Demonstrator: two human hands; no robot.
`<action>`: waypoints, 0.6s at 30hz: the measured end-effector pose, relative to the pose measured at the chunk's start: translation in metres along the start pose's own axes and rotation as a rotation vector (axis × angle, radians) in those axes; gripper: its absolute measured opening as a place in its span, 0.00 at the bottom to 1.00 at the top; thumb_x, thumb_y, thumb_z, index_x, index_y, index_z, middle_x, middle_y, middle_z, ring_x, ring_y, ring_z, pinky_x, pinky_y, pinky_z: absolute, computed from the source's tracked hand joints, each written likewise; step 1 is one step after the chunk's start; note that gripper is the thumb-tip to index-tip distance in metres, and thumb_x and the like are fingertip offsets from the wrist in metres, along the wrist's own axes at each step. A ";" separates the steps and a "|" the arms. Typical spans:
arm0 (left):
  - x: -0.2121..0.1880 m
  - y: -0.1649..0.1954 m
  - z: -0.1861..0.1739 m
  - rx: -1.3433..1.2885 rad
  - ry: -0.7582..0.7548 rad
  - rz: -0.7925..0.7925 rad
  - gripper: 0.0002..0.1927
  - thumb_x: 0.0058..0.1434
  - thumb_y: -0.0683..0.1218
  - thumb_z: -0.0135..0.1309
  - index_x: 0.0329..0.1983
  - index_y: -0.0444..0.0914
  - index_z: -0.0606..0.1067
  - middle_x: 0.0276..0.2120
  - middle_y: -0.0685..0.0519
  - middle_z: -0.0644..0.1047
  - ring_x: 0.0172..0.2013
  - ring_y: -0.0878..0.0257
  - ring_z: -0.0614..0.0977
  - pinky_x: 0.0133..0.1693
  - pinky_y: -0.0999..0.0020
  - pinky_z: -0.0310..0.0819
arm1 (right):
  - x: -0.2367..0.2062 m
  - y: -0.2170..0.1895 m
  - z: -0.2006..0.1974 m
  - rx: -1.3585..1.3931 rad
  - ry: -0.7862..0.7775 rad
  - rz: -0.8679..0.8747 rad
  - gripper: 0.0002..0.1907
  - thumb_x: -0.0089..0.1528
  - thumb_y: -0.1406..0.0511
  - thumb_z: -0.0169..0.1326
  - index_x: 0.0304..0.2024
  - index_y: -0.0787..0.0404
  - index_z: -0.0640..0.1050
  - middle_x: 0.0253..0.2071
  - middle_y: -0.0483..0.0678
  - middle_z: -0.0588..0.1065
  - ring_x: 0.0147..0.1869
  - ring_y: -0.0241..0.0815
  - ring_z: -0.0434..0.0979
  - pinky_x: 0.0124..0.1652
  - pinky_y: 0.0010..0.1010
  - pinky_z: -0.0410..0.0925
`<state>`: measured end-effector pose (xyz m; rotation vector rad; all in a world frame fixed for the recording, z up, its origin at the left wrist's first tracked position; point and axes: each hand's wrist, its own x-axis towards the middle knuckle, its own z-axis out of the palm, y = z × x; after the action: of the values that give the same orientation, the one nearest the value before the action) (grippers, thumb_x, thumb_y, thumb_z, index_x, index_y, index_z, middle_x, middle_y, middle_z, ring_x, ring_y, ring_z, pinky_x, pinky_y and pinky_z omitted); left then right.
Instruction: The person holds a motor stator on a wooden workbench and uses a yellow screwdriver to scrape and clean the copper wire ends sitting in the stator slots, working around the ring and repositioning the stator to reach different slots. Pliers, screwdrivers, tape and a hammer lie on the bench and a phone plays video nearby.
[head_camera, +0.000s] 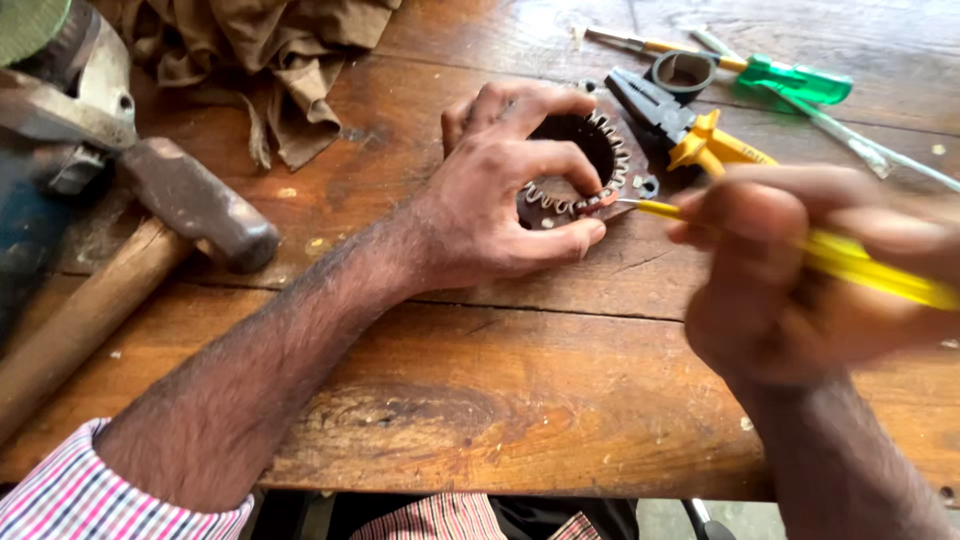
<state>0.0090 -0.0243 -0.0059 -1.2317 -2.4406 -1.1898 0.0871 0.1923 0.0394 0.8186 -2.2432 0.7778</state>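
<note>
My left hand (505, 190) grips a dark round toothed metal ring (603, 160) that lies flat on the wooden bench (500, 380), fingers curled over its near and left rim. My right hand (790, 270), blurred and close to the camera, holds a yellow-handled screwdriver (860, 262). The screwdriver's thin tip touches the ring's toothed edge, just past my left index fingertip.
A hammer with a wooden handle (180, 215) lies at the left beside a grey metal tool (70, 100). A brown rag (270, 60) is at the back. Yellow-handled pliers (690, 130), a black tape roll (683, 72) and a green-handled screwdriver (790, 80) lie behind the ring.
</note>
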 end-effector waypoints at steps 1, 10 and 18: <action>-0.001 0.000 0.000 0.001 0.002 -0.017 0.14 0.58 0.59 0.66 0.41 0.48 0.82 0.68 0.49 0.66 0.71 0.52 0.56 0.68 0.45 0.39 | 0.000 0.000 0.000 -0.030 -0.055 -0.019 0.10 0.75 0.71 0.42 0.43 0.73 0.71 0.30 0.57 0.75 0.33 0.42 0.76 0.30 0.30 0.73; 0.001 0.002 0.001 0.003 0.000 -0.018 0.14 0.58 0.58 0.65 0.43 0.48 0.83 0.68 0.51 0.67 0.71 0.53 0.57 0.69 0.46 0.40 | -0.011 -0.005 -0.004 0.111 0.154 0.141 0.14 0.80 0.66 0.43 0.46 0.73 0.68 0.33 0.54 0.75 0.32 0.36 0.79 0.33 0.25 0.76; 0.001 0.004 -0.001 0.016 -0.003 -0.024 0.14 0.57 0.58 0.65 0.42 0.48 0.82 0.68 0.49 0.66 0.71 0.51 0.57 0.68 0.44 0.39 | 0.004 -0.002 -0.001 0.086 0.086 0.073 0.08 0.78 0.70 0.45 0.48 0.71 0.64 0.38 0.56 0.71 0.34 0.40 0.79 0.33 0.27 0.77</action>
<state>0.0113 -0.0230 -0.0020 -1.2050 -2.4688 -1.1729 0.0863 0.1905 0.0438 0.7325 -2.1863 0.9316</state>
